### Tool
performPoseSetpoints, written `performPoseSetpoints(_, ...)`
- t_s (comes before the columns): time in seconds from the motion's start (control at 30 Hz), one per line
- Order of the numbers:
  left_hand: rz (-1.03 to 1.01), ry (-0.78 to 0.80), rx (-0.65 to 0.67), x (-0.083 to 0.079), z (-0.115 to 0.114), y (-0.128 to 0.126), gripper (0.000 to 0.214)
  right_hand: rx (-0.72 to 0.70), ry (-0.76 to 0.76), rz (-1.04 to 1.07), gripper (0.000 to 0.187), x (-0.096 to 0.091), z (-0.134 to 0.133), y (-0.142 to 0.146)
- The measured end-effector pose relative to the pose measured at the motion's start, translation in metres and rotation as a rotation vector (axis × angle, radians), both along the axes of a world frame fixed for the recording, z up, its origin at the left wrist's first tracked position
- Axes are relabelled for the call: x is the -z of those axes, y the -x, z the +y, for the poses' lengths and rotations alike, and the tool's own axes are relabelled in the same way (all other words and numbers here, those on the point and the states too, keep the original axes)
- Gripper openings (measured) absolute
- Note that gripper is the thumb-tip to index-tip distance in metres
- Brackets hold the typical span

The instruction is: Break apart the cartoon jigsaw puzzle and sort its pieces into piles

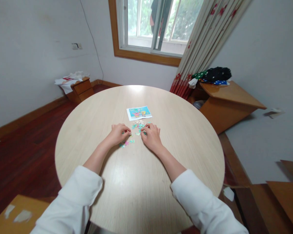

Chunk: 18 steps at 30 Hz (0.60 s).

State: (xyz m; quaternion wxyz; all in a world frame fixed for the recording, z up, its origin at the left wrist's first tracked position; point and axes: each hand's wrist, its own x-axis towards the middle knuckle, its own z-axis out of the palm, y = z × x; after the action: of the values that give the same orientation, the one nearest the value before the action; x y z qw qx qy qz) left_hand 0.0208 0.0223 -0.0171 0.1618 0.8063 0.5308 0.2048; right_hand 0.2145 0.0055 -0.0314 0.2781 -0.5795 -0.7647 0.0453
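My 2 hands above a round, wood-grain counter [136, 182], about midway between its left and right edges. Left hand [117, 134]: thumb and fingers nearly closed beside a small cluster of jigsaw pieces [126, 143], which lies on its near-edge side. Right hand [151, 136]: thumb and fingers bent close together at a mixed pile of jigsaw pieces [138, 126]. Whether either set of fingers grips a piece, I cannot tell. Beyond the pile, towards the far edge, lies a printed cartoon sheet [139, 113].
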Motion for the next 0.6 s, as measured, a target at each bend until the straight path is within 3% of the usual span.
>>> performPoseSetpoints(0.17,0.034,0.0,0.026,0.002,-0.001,-0.004,0.019,-0.122,-0.002,-0.022,0.01,0.004,0.0,0.0)
performPoseSetpoints(0.4,0.113,0.025,0.036,0.002,-0.001,-0.002,0.015,-0.133,0.027,-0.021,0.007,0.004,0.0,0.002)
performPoseSetpoints(0.6,0.124,0.02,0.004,0.0,-0.003,-0.001,0.015,-0.203,0.026,-0.025,0.011,0.0,-0.016,0.01)
